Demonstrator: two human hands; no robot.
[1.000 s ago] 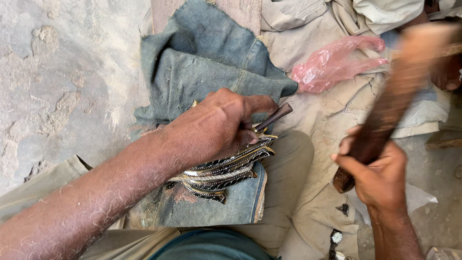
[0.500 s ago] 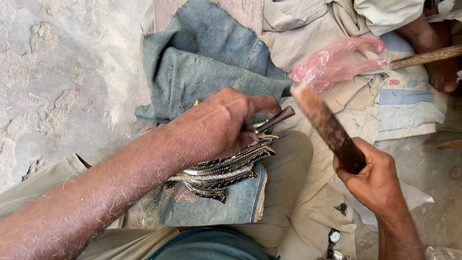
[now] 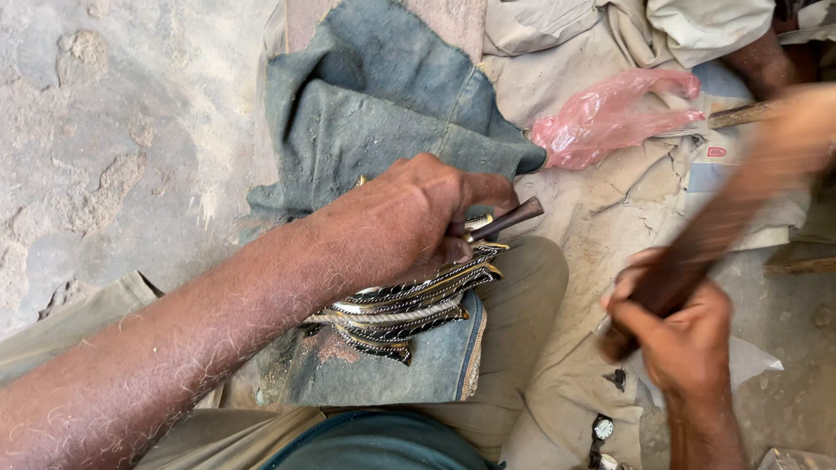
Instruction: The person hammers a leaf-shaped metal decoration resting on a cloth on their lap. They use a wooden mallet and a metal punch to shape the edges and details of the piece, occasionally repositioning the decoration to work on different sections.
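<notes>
Dark metal, a short rod-like punch (image 3: 505, 218), is pinched in the curled fingers (image 3: 457, 228) of my left hand (image 3: 409, 218), with its free end sticking out up and to the right, away from my thumb. Its long axis is running on a slant, lower left to upper right, and the lower end is hidden under my fingers, so I cannot tell just where it is touching. Right beneath that hand a stack of curved metal strips (image 3: 405, 309) with pale edges and dark patterned faces is lying fanned on a patch of blue denim (image 3: 435, 365) over my knee. The strips are running mostly left to right, rising a little toward the right.

My right hand (image 3: 684, 335) is closing tight around the lower end of a brown wooden club (image 3: 723, 226). The club is blurred, and it is slanting from my fist up and to the right, toward the edge of the view.

Further out, a bigger piece of denim cloth (image 3: 383, 113) is lying crumpled beyond my left hand, with a pink plastic bag (image 3: 610, 117) to its right on pale, dusty sheeting (image 3: 592, 200). Rough grey ground (image 3: 113, 130) is filling the left side. Near my right wrist, some small dark round pieces (image 3: 603, 428) are lying on the cloth.
</notes>
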